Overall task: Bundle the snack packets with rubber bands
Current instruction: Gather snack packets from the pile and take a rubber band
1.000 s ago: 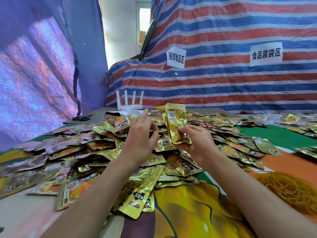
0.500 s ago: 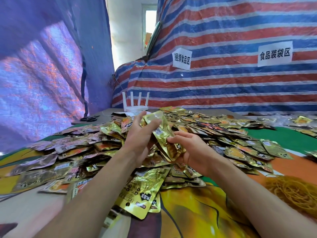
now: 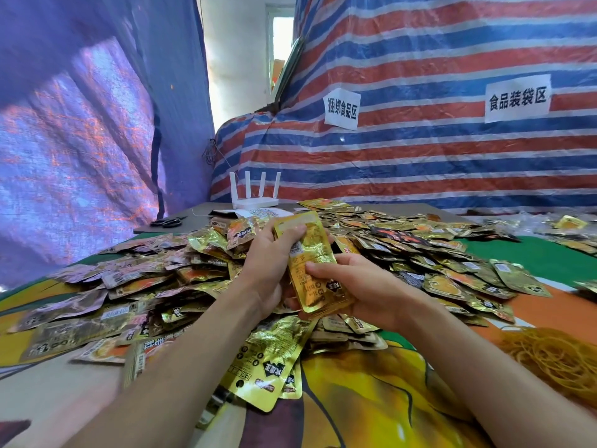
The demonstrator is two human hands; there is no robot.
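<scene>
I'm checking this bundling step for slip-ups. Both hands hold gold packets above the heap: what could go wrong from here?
The gold packet stack, gripped by the left hand and right hand, shows no band; glossy packets may slip into the loose pile.
The rubber bands lie apart on the right; reaching them frees one hand, so the stack could fan out.

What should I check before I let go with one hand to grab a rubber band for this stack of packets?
1. Left grip holds the packet stack at its top: ok.
2. Right grip holds its lower end: ok.
3. Rubber bands lie in a pile on the right side: ok.
4. A hand free for a band: not ok, both hold the stack.
5. Packet edges squared up: cannot tell.
</scene>
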